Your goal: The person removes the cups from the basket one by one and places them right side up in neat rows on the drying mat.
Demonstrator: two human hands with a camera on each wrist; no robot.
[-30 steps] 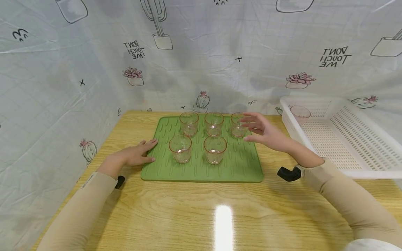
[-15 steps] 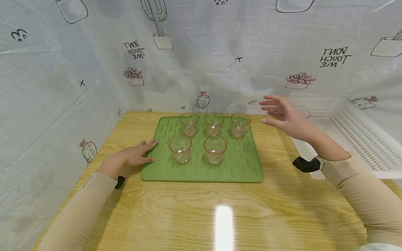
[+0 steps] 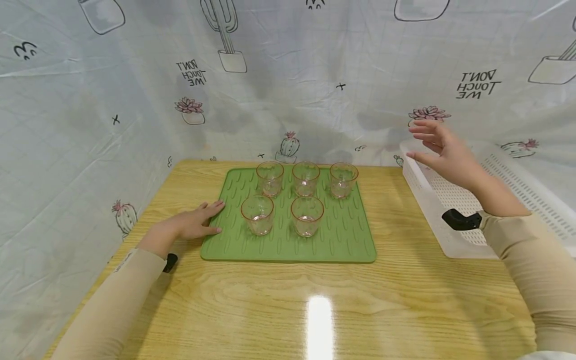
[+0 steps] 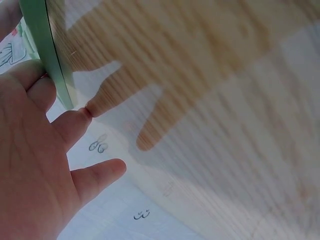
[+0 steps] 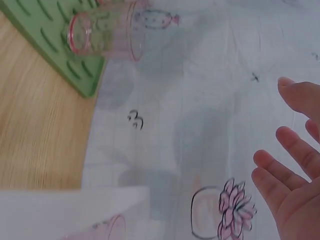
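My left hand (image 3: 193, 223) rests on the left edge of a green ribbed mat (image 3: 342, 245), its fingertips on the mat. In the left wrist view its fingers (image 4: 70, 127) lie at the mat's side. Clear glasses with pinkish-red rims stand upright on the mat: three at the back, including the right-hand glass (image 3: 343, 181), and two in front, a left glass (image 3: 259, 216) and a right glass (image 3: 307, 217). My right hand (image 3: 454, 157) is raised, holding nothing, over the left side of a white plastic basket (image 3: 425, 210), fingers spread and slightly bent.
The basket with slotted walls stands right of the mat on the wooden table (image 3: 252, 305). Inside it, a pink-rimmed glass (image 5: 117, 231) shows at the bottom of the right wrist view. A printed plastic sheet (image 3: 270, 90) hangs behind and at the left.
My right hand has moved away from the back right glass, up and rightward to above the basket. That glass stays on the mat. My left hand has kept its place.
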